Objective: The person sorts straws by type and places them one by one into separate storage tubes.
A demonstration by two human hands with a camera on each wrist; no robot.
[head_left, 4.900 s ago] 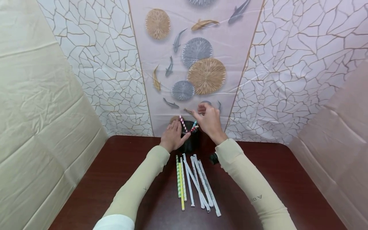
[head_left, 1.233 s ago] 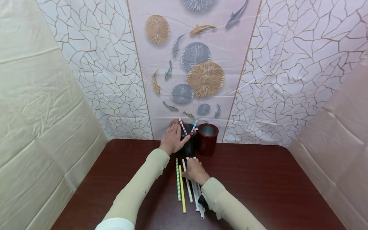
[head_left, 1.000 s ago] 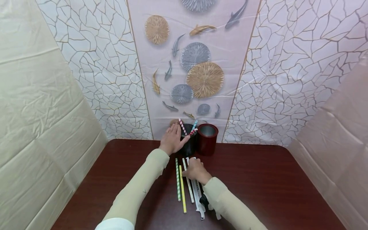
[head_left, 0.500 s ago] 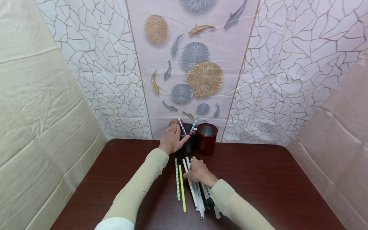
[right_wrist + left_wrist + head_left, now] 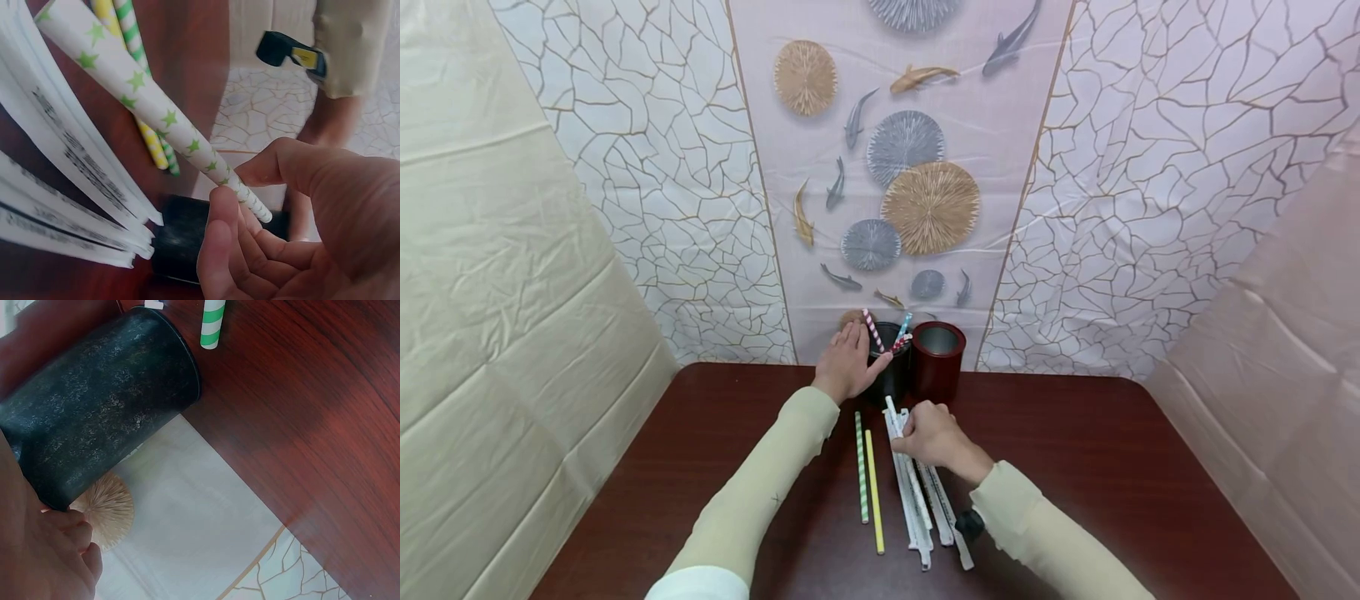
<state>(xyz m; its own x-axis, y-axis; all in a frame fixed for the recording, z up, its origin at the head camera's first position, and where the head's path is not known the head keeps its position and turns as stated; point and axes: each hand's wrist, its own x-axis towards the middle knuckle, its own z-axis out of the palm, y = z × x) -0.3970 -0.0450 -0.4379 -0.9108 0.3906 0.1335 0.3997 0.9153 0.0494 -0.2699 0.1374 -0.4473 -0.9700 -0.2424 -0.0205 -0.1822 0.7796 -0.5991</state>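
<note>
My left hand (image 5: 852, 360) grips the side of a black cup (image 5: 892, 379) at the table's far edge; the cup holds pink-striped and blue straws (image 5: 875, 330). In the left wrist view the black cup (image 5: 100, 412) lies against my palm (image 5: 44, 550). My right hand (image 5: 912, 425) pinches the far end of a white straw with green stars (image 5: 892, 410), just in front of the cups. The right wrist view shows thumb and forefinger pinching that star straw (image 5: 150, 103) near its tip, above several paper-wrapped straws (image 5: 56, 156).
An empty dark red cup (image 5: 937, 360) stands right of the black one. A green-striped straw (image 5: 858, 467), a yellow straw (image 5: 874, 492) and several wrapped white straws (image 5: 928, 508) lie on the dark wooden table (image 5: 1112, 467). Patterned sheets wall in the back and sides.
My right hand came down from the black cup to the straws on the table, took the star straw by its far end and shifted slightly right and toward the cups. The left hand stayed.
</note>
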